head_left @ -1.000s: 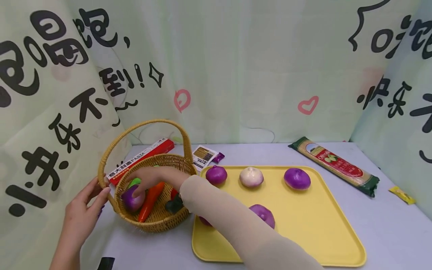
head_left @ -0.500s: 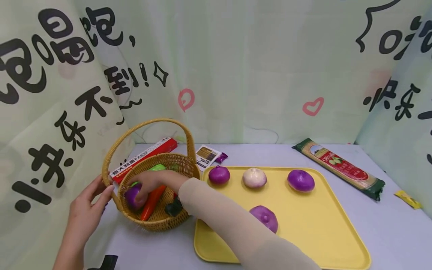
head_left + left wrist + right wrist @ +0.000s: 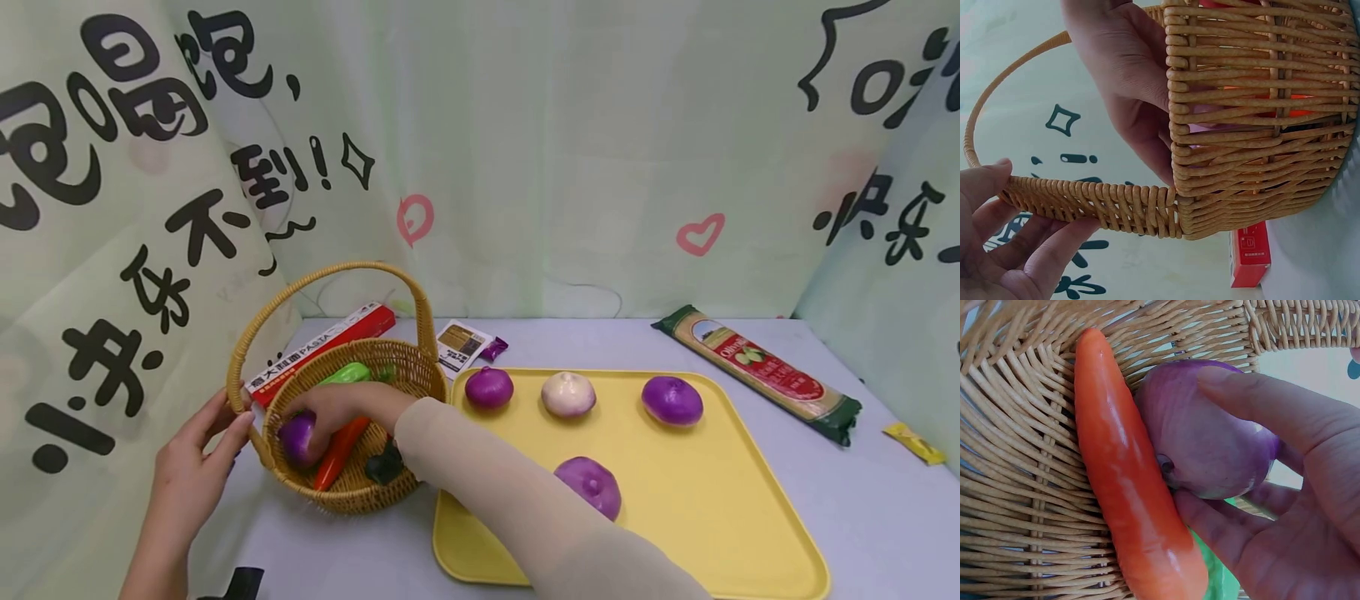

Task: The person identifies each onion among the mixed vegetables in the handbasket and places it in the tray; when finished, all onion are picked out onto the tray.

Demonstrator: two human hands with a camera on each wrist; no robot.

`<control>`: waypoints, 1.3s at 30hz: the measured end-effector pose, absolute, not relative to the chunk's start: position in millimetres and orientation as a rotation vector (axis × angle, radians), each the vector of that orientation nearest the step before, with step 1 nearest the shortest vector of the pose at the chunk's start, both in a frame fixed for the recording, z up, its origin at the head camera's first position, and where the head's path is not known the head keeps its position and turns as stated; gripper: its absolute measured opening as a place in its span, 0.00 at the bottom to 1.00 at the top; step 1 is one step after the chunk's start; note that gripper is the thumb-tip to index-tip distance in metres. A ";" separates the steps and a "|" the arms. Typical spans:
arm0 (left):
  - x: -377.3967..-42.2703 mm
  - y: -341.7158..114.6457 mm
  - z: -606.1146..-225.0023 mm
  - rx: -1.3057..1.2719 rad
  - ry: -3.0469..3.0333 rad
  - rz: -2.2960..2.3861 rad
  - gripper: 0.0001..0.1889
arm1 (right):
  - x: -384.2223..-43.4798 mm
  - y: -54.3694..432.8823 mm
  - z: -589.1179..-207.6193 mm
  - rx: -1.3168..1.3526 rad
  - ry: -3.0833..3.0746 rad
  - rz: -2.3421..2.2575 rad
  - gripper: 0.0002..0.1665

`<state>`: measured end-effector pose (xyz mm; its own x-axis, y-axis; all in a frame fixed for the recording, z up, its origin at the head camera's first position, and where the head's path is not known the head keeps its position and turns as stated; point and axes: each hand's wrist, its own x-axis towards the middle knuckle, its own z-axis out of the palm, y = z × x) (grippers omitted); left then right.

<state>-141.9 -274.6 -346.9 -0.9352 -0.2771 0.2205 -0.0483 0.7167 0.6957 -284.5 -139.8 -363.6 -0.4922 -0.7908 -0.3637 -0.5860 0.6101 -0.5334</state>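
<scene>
A wicker basket (image 3: 360,502) stands at the left of the table. My left hand (image 3: 187,475) holds the base of its arched handle (image 3: 1085,195), fingers on one side and thumb on the other. Inside the basket my right hand (image 3: 1297,494) grips a purple onion (image 3: 1204,437), thumb on top and fingers round its far side. The onion lies against an orange carrot (image 3: 1125,469). A green pepper (image 3: 348,373) shows behind my right hand, and a dark green item (image 3: 385,464) of unclear kind lies near the basket's right wall.
Right of the basket is a yellow tray (image 3: 705,508) bearing several purple onions (image 3: 672,401) and a whitish bulb (image 3: 568,394); my right sleeve crosses it. A red pasta box (image 3: 367,321) lies behind the basket, a spaghetti pack (image 3: 757,371) at back right.
My right fingers have moved slightly round the onion, and more of the green pepper shows behind them. The left hand keeps its hold on the handle. The head view has shifted slightly.
</scene>
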 end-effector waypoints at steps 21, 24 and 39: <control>-144.2 -273.5 -345.7 0.249 -2.592 -1.022 0.31 | -289.4 -136.7 -360.3 -1.079 2.201 -0.488 0.39; -144.4 -273.2 -346.4 0.246 -2.588 -1.031 0.31 | -289.1 -135.9 -359.4 -1.079 2.194 -0.500 0.37; -142.8 -275.6 -348.8 0.261 -2.595 -1.035 0.32 | -300.1 -121.2 -351.7 -1.089 2.210 -0.637 0.35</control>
